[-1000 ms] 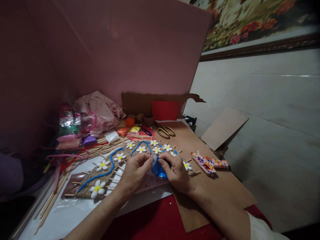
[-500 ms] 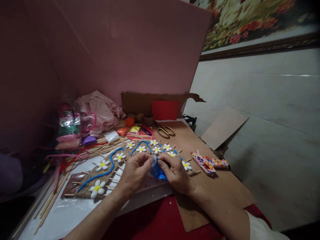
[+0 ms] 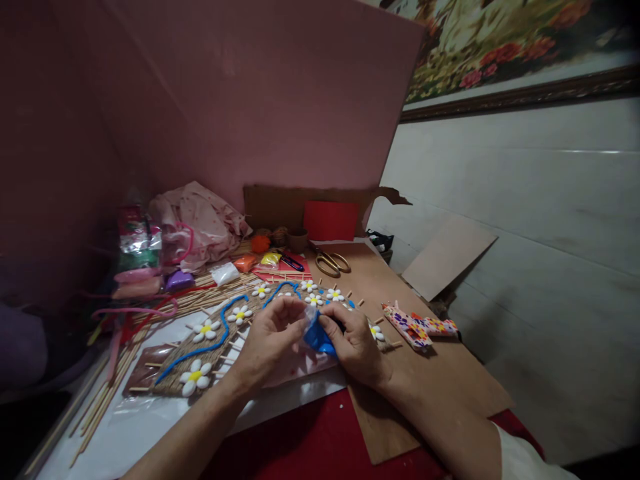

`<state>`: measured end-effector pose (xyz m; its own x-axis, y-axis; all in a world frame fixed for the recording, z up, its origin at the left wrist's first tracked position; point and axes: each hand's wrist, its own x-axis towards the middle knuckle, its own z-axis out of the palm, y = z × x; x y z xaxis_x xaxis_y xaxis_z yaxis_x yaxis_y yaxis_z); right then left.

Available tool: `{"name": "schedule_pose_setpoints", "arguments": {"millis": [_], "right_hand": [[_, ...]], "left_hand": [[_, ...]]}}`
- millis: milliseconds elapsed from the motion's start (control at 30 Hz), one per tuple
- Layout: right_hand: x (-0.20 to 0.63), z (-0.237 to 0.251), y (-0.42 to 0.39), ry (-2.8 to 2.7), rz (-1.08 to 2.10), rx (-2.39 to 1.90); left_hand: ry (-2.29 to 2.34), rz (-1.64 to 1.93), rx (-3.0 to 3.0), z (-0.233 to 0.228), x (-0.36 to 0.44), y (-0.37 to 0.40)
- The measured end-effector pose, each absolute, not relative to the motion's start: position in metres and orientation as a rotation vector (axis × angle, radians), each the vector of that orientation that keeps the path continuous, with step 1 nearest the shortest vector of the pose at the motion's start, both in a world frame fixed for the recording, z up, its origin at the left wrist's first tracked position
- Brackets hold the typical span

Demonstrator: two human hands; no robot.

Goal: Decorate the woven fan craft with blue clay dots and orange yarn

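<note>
Left hand (image 3: 273, 333) perhaps slightly higher

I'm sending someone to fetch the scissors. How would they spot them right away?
Start at the brown board on the table's right side and follow it to its far end, below the red card. The scissors lie flat there, the only thing with golden loop handles.

left hand (image 3: 270, 337), right hand (image 3: 353, 340), fingertips pinched together

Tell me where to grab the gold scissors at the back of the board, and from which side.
Grip the scissors by the two handle loops, coming from above on the near-right side. They lie flat on the brown board, loops toward the person and open at the top, with bare board around that end; the blades point back toward the clutter.
</note>
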<state>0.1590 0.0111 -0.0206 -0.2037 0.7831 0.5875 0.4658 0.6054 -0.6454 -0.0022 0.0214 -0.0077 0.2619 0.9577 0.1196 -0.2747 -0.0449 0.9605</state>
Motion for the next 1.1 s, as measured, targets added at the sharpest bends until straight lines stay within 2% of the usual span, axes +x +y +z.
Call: {"name": "schedule_pose_setpoints", "arguments": {"millis": [300, 500, 600, 800, 967, 1100], "right_hand": [[0.159, -0.020, 0.009, -1.910, 0.442, -0.961], [0.160, -0.020, 0.011, -1.798, 0.433, -0.987], [0.160, -0.021, 0.012, -1.790, 0.480, -0.986], [0.160, -0.022, 0.014, -1.707, 0.603, -1.015], [0.162, -0.025, 0.017, -1.652, 0.626, -1.027], [0.162, -0.026, 0.018, -1.641, 0.615, -1.027]], "left_hand": [[0.866, 1.143, 1.468, -0.011, -0.005, 0.024], [0.821, 1.435, 1.480, -0.004, -0.015, 0.023], [0.799, 1.430, 1.585, -0.002, -0.016, 0.022], [0.893, 1.374, 1.929, 0.000, -0.010, 0.019], [0.918, 1.367, 2.393, -0.002, -0.013, 0.019], [0.874, 1.375, 2.516, -0.004, -0.014, 0.018]]}}
